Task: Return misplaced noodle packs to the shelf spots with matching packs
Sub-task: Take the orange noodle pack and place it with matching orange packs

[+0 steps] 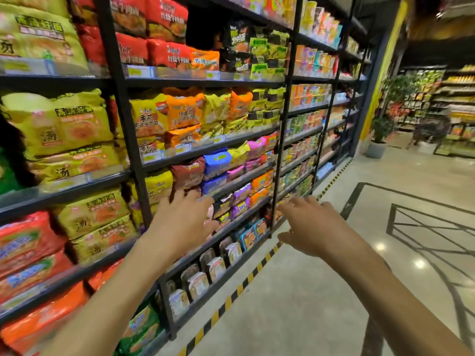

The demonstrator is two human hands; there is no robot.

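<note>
Reaching toward shelf packs (189,173): left hand (183,222), right hand (312,227) spread open, empty.

Aisle floor (321,291) on the right is open, w/ room for both hands. Shelf bays are crammed w/ noodle packs (151,116) edge to edge; black uprights (126,119) and shelf lips block straight reach-in.

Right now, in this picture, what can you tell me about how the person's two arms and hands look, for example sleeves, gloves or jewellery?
Both forearms are bare up to the picture's edge: no sleeves and no gloves show. The left hand carries no visible watch or ring. On the right hand a small glint near one finger might be a ring, but it is too small to tell.
</note>
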